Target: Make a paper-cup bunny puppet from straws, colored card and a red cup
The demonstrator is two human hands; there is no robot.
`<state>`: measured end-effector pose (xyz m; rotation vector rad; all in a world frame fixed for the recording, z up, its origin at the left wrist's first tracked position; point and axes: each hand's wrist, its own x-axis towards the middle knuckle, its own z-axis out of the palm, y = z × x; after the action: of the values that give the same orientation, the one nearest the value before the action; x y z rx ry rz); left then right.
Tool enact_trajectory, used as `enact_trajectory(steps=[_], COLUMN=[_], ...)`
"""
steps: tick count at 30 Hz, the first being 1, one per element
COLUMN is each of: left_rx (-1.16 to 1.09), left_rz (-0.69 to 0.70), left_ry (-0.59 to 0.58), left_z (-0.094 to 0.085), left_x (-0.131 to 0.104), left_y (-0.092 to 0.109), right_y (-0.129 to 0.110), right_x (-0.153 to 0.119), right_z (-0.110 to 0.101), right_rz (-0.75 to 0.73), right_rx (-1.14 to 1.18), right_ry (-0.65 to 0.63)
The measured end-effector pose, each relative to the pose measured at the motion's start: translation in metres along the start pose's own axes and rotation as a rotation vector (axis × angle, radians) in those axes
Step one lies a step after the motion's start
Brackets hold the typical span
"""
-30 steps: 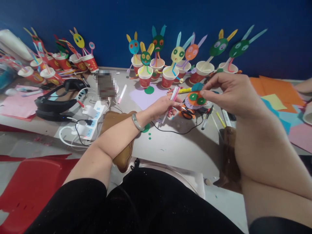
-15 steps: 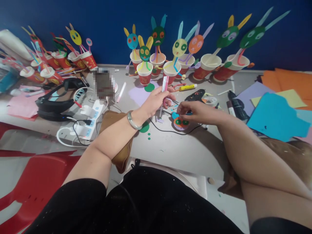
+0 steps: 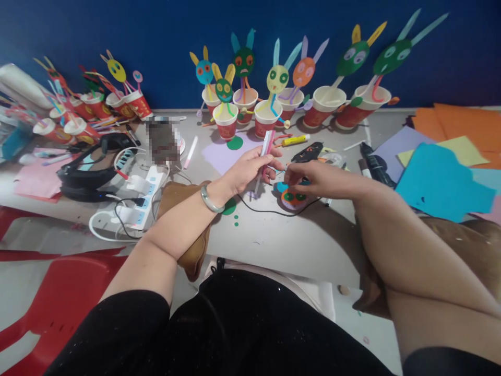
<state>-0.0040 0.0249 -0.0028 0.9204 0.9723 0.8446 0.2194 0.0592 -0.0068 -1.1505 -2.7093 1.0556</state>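
Observation:
My left hand, with a bangle at the wrist, is closed around a slim pink-and-white stick whose top stands up past the thumb. A thin pale length shows below the same fist. Opposite it, my right hand has its fingers bent and pressed together; what they hold, if anything, is hidden. Just under those fingertips lies a small orange paper face with green eyes and a lilac edge, partly covered by the hand. A bit of blue paper touches its upper left side.
Red paper cups with paper rabbit-like figures line the back. A black cable loops in front of my hands. A glue gun lies behind them. To the left sit a power strip and headset; at right, blue paper.
The view has shifted slightly, so the cups appear farther left. Both hands keep nearly the same pose, the left still around the stick and the right still over the orange face.

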Motion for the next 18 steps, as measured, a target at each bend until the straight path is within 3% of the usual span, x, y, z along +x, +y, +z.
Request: enact_trajectory(steps=[2, 5, 9, 13, 18], left_rx=[0.000, 0.023, 0.067, 0.100, 0.096], left_rz=[-0.019, -0.048, -0.085, -0.155, -0.188], left_ry=[-0.012, -0.072, -0.188, -0.284, -0.319], left_z=[0.000, 0.001, 0.004, 0.010, 0.015], left_x=[0.001, 0.002, 0.000, -0.004, -0.006], left_y=[-0.002, -0.007, -0.016, -0.020, -0.020], right_y=[-0.004, -0.011, -0.017, -0.020, -0.020], right_x=[-0.010, -0.022, -0.026, -0.024, -0.025], right_z=[-0.013, -0.028, -0.031, -0.029, -0.031], right_rz=[0.014, 0.000, -0.055, -0.052, -0.030], right_rx=[0.063, 0.146, 0.253, 0.274, 0.251], right_ry=[0.072, 0.312, 0.599, 0.689, 0.700])
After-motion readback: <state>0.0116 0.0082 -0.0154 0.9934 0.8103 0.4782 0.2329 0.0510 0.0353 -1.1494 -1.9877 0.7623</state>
